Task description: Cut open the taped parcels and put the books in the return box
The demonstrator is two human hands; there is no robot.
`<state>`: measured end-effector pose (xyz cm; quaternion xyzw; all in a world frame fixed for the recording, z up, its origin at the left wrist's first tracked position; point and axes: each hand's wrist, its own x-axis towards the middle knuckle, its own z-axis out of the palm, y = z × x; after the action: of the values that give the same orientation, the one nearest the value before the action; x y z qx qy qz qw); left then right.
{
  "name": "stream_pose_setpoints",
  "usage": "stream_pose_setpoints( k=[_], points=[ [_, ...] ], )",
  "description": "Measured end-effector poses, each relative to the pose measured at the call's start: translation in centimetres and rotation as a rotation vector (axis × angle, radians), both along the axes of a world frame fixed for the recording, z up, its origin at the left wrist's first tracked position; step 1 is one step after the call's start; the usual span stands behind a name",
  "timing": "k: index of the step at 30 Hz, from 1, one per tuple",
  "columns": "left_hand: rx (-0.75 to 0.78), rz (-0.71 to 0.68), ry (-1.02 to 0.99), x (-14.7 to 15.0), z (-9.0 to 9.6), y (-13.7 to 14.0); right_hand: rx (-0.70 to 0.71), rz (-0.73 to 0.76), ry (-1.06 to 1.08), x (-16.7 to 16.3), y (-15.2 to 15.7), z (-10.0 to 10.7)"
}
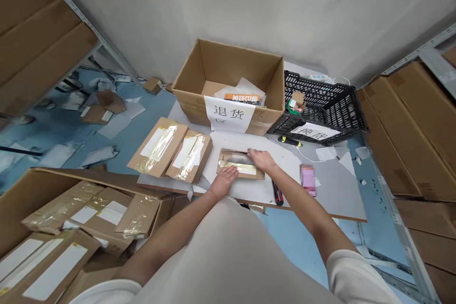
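Note:
A small cardboard box (223, 156) lies on the white table (292, 164), its top partly raised and a dark gap showing. Clear tape and a white label run along its front. My left hand (225, 181) rests with flat fingers on the box's left front. At its right end, my right hand (261, 159) has its fingers closed on the lifted cardboard flap; the fingertips are slightly blurred. A red and black utility knife (278, 194) lies by the table's front edge, near my right forearm. What the box contains is hidden.
Two taped parcels (156, 147) sit left on the table. Behind stand a large open carton (192, 104) and a black plastic crate (335, 104). A yellow-black tool (290, 141) and a pink phone-like object (308, 180) lie right. A parcel-filled carton (46, 173) stands lower left.

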<state>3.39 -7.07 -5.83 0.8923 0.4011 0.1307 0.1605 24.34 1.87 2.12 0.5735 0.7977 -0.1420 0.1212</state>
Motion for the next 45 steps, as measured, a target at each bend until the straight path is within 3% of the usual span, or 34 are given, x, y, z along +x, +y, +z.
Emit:
stream_pose_setpoints(
  k=[4, 8, 11, 14, 17, 21, 24, 26, 28, 30, 32, 34, 36, 37, 38, 41, 45],
  points=[
    [-0.048, -0.006, -0.057, 0.0, 0.3, -0.2, 0.015, -0.169, -0.054, -0.2, 3.3, 0.0],
    [-0.092, 0.032, -0.049, -0.6, 2.6, 1.3, 0.007, -0.185, -0.029, -0.7, 2.8, -1.2],
    [-0.115, 0.12, 0.123, -1.6, 5.0, 4.5, 0.021, -0.023, 0.047, 0.0, 0.3, -1.7],
    [-0.204, -0.063, 0.267, -2.6, 6.3, 8.0, -0.052, 0.087, 0.108, 1.1, -2.5, -1.4],
    [-0.24, -0.159, 0.235, -3.3, 6.3, 9.9, -0.082, 0.134, 0.164, 1.7, -5.3, -0.3],
    [-0.302, -0.181, 0.096, -4.9, 6.3, 11.0, 0.06, 0.217, 0.241, 0.9, -9.7, 0.2],
    [-0.447, -0.238, 0.129, -6.1, 7.0, 11.6, 0.167, 0.231, 0.211, 0.0, -13.4, -1.0],
    [-0.49, -0.184, 0.212, -5.8, 7.4, 11.1, 0.204, 0.189, 0.177, -0.3, -15.4, -2.1],
    [-0.426, -0.045, 0.298, -4.3, 7.7, 9.5, 0.193, 0.144, 0.171, -0.4, -16.2, -2.6],
    [-0.252, 0.11, 0.362, -2.1, 7.8, 7.4, 0.135, 0.097, 0.191, -0.6, -15.5, -2.2],
    [-0.094, 0.146, 0.357, -0.2, 7.9, 5.5, 0.063, 0.043, 0.194, -0.9, -13.4, -1.0],
    [0.005, -0.027, 0.296, 0.9, 8.2, 4.7, 0.009, 0.035, 0.149, -1.4, -10.6, 0.4],
    [0.021, -0.248, 0.266, 1.1, 8.4, 5.0, -0.012, 0.058, 0.073, -1.6, -8.2, 1.4],
    [0.012, -0.286, 0.286, 1.0, 8.5, 5.3, -0.009, 0.045, 0.03, -1.6, -7.4, 1.6],
    [0.001, -0.259, 0.323, 0.7, 8.5, 5.6, 0.008, 0.002, -0.016, -1.4, -7.0, 1.8],
    [-0.027, 0.004, 0.419, -0.8, 7.9, 6.4, 0.074, -0.161, -0.095, 0.3, -7.5, 1.2],
    [-0.127, 0.081, 0.385, -2.6, 6.3, 5.9, -0.104, -0.217, 0.096, 3.5, -9.7, -1.4]
  ],
)
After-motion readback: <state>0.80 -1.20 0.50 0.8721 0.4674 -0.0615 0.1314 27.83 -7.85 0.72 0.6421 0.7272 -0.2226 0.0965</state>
